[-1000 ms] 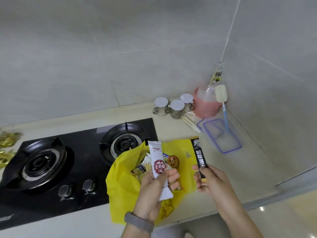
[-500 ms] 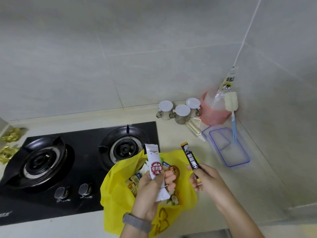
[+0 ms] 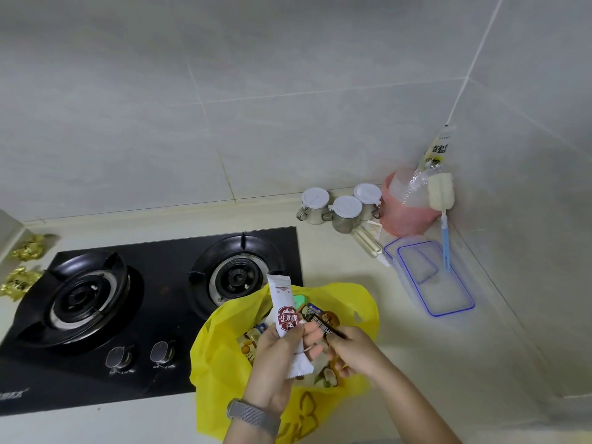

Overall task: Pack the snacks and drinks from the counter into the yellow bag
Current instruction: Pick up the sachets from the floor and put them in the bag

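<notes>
The yellow bag [image 3: 224, 363] lies open on the worktop [image 3: 400, 347], just beside the stove [image 3: 144, 315], with small snack packets inside. Above the bag, the left hand [image 3: 275, 363] grips a white packet [image 3: 286, 318] with a red emblem — it stands almost upright. The right hand [image 3: 355, 350] pinches a black stick packet [image 3: 320, 325] with pale letters, tilted over the bag's opening.

Both forearms bare, no sleeves. Grey woven-mesh watch band [image 3: 253, 415] on left wrist, just below left hand [image 3: 277, 357].
</notes>
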The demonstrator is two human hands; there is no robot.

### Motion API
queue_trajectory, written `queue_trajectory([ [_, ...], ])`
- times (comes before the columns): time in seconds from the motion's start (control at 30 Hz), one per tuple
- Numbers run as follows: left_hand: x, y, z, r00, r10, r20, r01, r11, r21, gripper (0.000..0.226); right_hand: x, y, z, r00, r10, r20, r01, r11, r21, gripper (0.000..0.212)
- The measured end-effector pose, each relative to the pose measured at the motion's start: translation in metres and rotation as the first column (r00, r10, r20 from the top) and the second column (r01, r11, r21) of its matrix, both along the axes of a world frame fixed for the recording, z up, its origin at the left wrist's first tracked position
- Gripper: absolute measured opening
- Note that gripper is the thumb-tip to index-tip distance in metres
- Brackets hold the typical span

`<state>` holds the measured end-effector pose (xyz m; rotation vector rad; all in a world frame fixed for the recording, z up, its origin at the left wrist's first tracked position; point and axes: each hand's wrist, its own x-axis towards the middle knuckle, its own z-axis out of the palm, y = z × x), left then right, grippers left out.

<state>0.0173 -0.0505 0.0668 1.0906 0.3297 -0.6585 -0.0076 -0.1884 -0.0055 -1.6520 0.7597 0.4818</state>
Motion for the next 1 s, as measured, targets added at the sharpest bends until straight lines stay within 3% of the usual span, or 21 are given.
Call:
queue_trajectory([
  [0.27,0.001,0.003,-0.005,1.000,-0.016,0.003,0.016,1.000,0.015,0.012,0.011,0.008,-0.023,0.995,0.052,-0.080,-0.052,0.999,0.002,0.017],
  [0.53,0.003,0.004,-0.006,0.999,-0.030,0.027,0.029,0.999,0.034,0.008,0.002,0.009,-0.007,0.992,0.123,0.007,-0.117,0.954,-0.275,0.035],
  [0.63,0.003,0.006,-0.012,0.996,-0.047,0.081,0.038,0.993,0.109,0.013,-0.006,0.012,0.011,0.993,0.064,0.101,-0.048,0.986,-0.157,0.026],
  [0.8,0.002,0.006,-0.016,0.978,-0.124,0.165,0.094,0.980,0.177,0.033,-0.017,0.019,0.048,0.984,-0.040,0.173,-0.007,0.964,0.264,0.044],
  [0.9,-0.001,0.005,-0.018,0.954,-0.194,0.228,0.147,0.967,0.207,0.040,-0.022,0.023,0.058,0.975,0.006,0.224,-0.082,0.940,0.332,0.034],
  [1.0,-0.006,0.004,-0.020,0.949,-0.204,0.239,0.160,0.968,0.192,0.033,-0.025,0.027,0.053,0.966,0.064,0.252,-0.142,0.941,0.306,0.010],
])
